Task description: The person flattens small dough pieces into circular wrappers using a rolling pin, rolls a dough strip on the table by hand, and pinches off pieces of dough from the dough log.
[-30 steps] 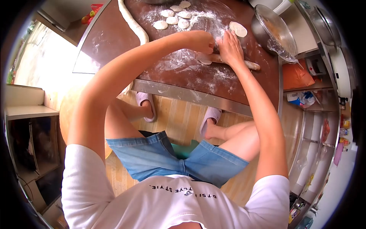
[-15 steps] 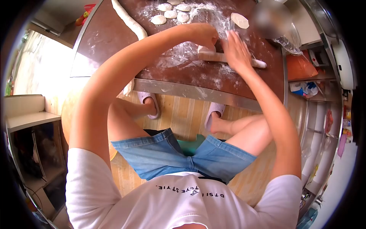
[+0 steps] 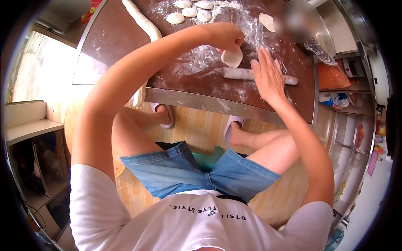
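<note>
My left hand [image 3: 228,36] is closed on the edge of a small flat dough wrapper [image 3: 233,58], which hangs just behind the rolling pin. The floury rolling pin [image 3: 238,74] lies crosswise near the front of the brown table. Over its right part rests my right hand [image 3: 268,77], palm down with the fingers stretched out. A rolled-out dough round [image 3: 266,21] sits farther back to the right. Several floured dough pieces [image 3: 189,12] are grouped at the back, and a long dough rope [image 3: 142,23] runs down the left side, partly hidden by my left arm.
Flour is scattered over the table [image 3: 188,90], whose metal front edge is before my knees. A blurred shape and a clear plastic bag [image 3: 320,48] are at the back right. Shelves with an orange bag [image 3: 333,76] stand to the right, a cabinet [image 3: 35,129] to the left.
The rolling pin has come toward me and slightly right, with my right hand moving along it. The dough wrapper in my left hand is now off the pin and more visible.
</note>
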Action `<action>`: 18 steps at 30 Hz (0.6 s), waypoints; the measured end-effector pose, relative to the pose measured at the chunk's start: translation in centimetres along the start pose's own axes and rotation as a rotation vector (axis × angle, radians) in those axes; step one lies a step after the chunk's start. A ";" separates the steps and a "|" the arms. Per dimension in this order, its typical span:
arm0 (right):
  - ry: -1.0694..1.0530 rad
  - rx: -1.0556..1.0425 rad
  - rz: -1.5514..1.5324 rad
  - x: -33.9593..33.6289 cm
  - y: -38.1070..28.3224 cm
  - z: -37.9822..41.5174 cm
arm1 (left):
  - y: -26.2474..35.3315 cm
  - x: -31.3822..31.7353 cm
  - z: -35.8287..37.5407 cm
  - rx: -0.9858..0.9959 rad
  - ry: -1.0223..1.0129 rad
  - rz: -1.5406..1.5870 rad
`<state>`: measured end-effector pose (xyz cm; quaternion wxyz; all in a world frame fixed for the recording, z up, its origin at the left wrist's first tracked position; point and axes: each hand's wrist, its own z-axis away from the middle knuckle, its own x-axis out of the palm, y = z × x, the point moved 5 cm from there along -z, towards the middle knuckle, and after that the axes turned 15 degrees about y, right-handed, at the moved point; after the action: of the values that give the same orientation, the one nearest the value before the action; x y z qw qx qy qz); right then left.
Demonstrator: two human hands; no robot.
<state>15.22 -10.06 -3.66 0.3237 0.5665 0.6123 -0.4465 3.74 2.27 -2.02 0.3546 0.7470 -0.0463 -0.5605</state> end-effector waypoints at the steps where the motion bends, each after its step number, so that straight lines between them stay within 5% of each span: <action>1: -0.020 0.006 0.009 -0.3 -0.1 0.5 | -0.1 -0.2 0.2 -0.092 -0.039 0.088; 2: 0.021 -0.006 0.040 0.0 0.1 0.0 | -0.2 -0.1 0.6 -0.187 -0.089 0.173; 6: 0.231 -0.011 0.038 2.8 1.1 -7.6 | 0.2 -0.2 0.1 -0.032 0.027 -0.022; 11: 0.067 0.012 0.043 1.8 0.4 -3.4 | 0.7 0.1 -0.9 0.133 0.040 -0.108; 14: 0.052 -0.058 -0.008 -0.7 -0.5 1.1 | 0.1 -0.6 -0.1 -0.134 -0.037 0.134; 18: 0.161 -0.027 0.022 2.7 0.9 -4.8 | -1.0 -0.6 -0.1 -0.128 0.013 0.145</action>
<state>16.26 -4.59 -4.37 0.2861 0.6029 0.6359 -0.3876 3.30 3.37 -2.10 0.4416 0.7212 -0.0617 -0.5302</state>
